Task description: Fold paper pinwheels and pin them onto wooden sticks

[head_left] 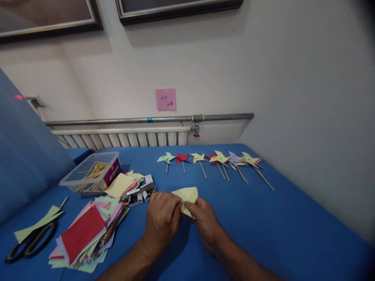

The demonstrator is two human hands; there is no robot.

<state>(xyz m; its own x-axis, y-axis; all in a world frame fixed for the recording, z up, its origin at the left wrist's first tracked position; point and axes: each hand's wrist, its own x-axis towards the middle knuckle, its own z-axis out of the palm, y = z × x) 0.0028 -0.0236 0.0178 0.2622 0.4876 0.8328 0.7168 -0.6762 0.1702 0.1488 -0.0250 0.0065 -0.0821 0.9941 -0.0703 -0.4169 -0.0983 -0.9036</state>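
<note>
Both my hands meet over the blue table at a folded piece of pale yellow paper. My left hand pinches its left side with closed fingers. My right hand grips its lower right corner, fingers curled. The paper stands partly folded above my knuckles. A row of several finished paper pinwheels on sticks lies farther back on the table, beyond my hands.
Left of my hands are small boxes of pins, a messy pile of coloured paper squares, a clear plastic tub of wooden sticks and black scissors under a paper strip. A radiator and wall stand behind.
</note>
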